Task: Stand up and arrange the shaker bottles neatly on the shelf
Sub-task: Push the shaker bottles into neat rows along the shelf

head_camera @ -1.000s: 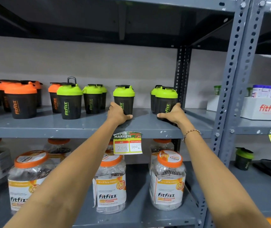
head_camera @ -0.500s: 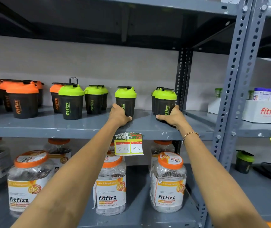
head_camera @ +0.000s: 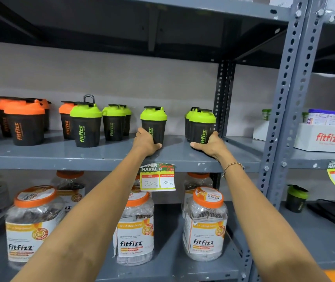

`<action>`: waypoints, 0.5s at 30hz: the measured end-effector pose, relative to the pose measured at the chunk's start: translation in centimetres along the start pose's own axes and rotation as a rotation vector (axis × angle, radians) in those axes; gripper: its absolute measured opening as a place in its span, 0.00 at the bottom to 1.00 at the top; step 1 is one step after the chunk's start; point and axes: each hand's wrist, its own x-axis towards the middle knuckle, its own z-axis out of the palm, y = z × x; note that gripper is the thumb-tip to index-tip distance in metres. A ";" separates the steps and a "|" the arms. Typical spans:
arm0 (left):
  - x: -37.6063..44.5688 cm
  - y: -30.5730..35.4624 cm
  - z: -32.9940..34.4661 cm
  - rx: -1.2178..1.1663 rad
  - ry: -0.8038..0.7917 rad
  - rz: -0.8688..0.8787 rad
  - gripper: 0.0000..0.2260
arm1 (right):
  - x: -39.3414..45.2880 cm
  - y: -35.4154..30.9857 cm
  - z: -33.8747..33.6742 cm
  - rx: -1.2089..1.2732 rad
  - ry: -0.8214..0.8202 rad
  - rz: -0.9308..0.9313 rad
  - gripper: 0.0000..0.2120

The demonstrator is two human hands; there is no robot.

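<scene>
Black shaker bottles stand upright on the grey metal shelf [head_camera: 105,157]. My left hand [head_camera: 146,142] grips the base of a lone green-lidded shaker [head_camera: 154,123] at the middle. My right hand [head_camera: 210,143] holds the base of the front green-lidded shaker [head_camera: 202,126] at the right end, with another green one close behind it. Further left stand more green-lidded shakers [head_camera: 86,125], one with its carry loop raised. Several orange-lidded shakers [head_camera: 25,125] fill the far left.
A perforated upright post [head_camera: 284,98] rises right of my right hand. Beyond it sit a white fitfizz box [head_camera: 323,139] and a lone green shaker [head_camera: 296,198] on the lower shelf. Large clear jars [head_camera: 204,224] with orange lids stand below. A price tag [head_camera: 157,178] hangs from the shelf edge.
Both hands stay on their shakers. The middle shaker and the right front shaker have shifted only slightly on the shelf; the camera has tilted a little.
</scene>
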 end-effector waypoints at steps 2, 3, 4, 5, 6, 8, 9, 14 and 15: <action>-0.2 0.1 -0.2 -0.005 -0.005 -0.009 0.36 | -0.3 -0.2 -0.1 -0.033 -0.010 0.012 0.43; -0.4 0.1 -0.3 -0.007 0.000 -0.017 0.36 | -0.5 -0.2 -0.1 -0.049 -0.012 0.018 0.44; -0.7 0.1 -0.4 0.005 0.011 -0.022 0.38 | -0.8 -0.1 -0.1 -0.060 -0.002 0.024 0.45; -1.0 0.0 -0.4 0.033 0.030 -0.020 0.39 | -1.0 -0.1 -0.1 -0.068 0.028 0.031 0.45; -1.4 -0.1 -0.5 0.070 0.055 -0.015 0.40 | -1.4 -0.1 -0.1 -0.076 0.080 0.042 0.44; -2.3 -0.6 -0.9 0.137 0.111 -0.006 0.38 | -2.5 -0.3 0.4 -0.111 0.230 0.046 0.36; -2.8 -0.9 -1.3 0.169 0.136 0.012 0.35 | -3.2 -0.8 0.9 -0.133 0.305 0.013 0.28; -3.8 -4.7 -5.1 0.302 0.304 0.188 0.14 | -6.7 -6.1 5.3 -0.077 0.294 -0.176 0.02; -3.9 -5.8 -6.2 0.299 0.342 0.209 0.12 | -7.2 -7.5 6.4 -0.055 0.256 -0.198 0.01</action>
